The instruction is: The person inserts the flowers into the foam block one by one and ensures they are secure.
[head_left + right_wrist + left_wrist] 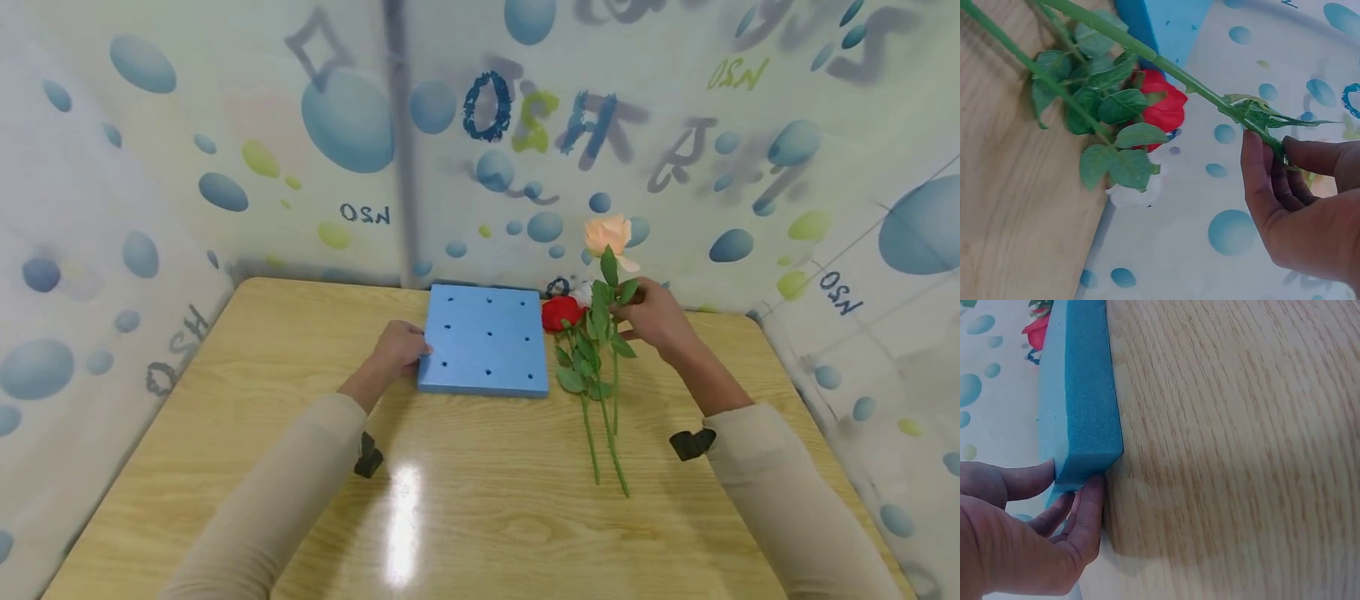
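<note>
My left hand [397, 346] grips the left edge of a blue foam block [468, 354] dotted with small holes in rows. In the left wrist view the thumb lies against the block's top face and the fingers curl at its lower edge. To the right, my right hand [656, 318] pinches the green stem [1179, 74] of a peach rose [606, 235], just below the bloom. That rose is lifted, its bloom up and its stem slanting toward me. Beside the block a red rose [561, 313] and a white rose [1139, 189] lie on the table, partly covered by leaves.
The wooden table [300, 467] extends in front of the block and to both sides. A wall covering [300, 208] with blue and green spots and lettering rises right behind the table and on both sides.
</note>
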### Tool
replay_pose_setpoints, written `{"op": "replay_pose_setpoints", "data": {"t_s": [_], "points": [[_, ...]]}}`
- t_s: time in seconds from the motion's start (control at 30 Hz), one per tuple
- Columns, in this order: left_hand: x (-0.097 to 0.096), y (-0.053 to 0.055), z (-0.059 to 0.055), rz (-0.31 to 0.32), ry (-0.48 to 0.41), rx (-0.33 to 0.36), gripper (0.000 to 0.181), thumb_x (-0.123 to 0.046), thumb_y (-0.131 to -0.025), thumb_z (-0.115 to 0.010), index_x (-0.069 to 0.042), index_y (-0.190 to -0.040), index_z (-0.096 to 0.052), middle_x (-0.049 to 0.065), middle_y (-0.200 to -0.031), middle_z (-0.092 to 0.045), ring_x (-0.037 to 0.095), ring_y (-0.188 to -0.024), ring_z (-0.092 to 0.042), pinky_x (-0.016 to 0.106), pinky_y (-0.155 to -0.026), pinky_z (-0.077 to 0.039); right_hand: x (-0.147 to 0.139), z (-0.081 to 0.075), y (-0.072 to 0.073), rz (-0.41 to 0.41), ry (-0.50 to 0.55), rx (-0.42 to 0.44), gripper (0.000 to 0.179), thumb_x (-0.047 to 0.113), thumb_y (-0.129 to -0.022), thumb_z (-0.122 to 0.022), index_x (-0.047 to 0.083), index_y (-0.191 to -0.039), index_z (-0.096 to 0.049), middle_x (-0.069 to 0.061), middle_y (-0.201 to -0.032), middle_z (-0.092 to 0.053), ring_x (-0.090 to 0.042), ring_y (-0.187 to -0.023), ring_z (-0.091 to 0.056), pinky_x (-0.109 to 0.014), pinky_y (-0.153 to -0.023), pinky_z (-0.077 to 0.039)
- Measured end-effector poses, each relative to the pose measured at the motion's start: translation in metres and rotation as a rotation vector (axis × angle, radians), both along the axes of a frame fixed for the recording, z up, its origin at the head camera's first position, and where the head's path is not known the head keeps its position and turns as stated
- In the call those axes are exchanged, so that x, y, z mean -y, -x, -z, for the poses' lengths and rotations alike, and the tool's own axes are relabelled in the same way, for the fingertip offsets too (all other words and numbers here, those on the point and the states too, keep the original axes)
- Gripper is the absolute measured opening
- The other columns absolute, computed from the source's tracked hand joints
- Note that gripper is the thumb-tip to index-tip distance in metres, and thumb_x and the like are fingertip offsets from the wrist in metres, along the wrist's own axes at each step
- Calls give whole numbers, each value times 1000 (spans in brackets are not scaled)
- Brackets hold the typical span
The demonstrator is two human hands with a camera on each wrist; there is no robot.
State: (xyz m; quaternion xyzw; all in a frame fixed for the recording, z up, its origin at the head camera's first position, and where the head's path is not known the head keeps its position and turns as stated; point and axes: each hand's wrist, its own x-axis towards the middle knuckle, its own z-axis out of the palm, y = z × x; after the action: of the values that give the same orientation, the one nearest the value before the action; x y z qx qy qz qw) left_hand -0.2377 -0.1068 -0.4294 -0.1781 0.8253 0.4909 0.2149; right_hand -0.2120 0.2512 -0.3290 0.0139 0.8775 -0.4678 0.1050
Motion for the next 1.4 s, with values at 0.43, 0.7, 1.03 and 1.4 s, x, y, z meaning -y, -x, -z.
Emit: {"op": "replay_pose_setpoints", "data": {"t_s": [0.43, 0.7, 1.03, 1.4], "points": [[-1, 2, 0, 3, 0, -15, 44, -5, -95, -56, -1, -138, -48, 17, -137, -52, 30, -120, -54, 41, -94, -51, 27, -26, 22, -43, 14, -77, 36, 12, -100, -52, -5, -130, -41, -24, -132, -48, -36, -119, -51, -35, -80, -58], [-2, 0, -2, -10, -59, -37, 42, -3, -95, -55, 2, -136, -49, 19, -135, -52, 29, -119, -54, 42, -97, -50, 38, -36, 33, -64, 13, -106, 38, 13, -100, -52, -4, -132, -41, -23, -132, -50, -36, -114, -55, -35, -78, -58], [0, -4, -3, -1, -26, -26, 42, -3, -95, -55, 3, -136, -48, 20, -135, -52, 30, -120, -53, 42, -97, -50, 49, -35, 42, -61, 67, -95, 43, 12, -100, -52, -1, -139, -39, -22, -139, -47, -35, -123, -53, -40, -84, -57], [2, -5, -1, 8, -30, -22, 42, -5, -96, -55, 2, -137, -48, 19, -136, -52, 29, -120, -53, 42, -97, -50, 61, -29, 43, -77, 147, -89, 40, 8, -101, -45, -3, -139, -39, -23, -141, -45, -36, -123, -51, -48, -93, -52]]}}
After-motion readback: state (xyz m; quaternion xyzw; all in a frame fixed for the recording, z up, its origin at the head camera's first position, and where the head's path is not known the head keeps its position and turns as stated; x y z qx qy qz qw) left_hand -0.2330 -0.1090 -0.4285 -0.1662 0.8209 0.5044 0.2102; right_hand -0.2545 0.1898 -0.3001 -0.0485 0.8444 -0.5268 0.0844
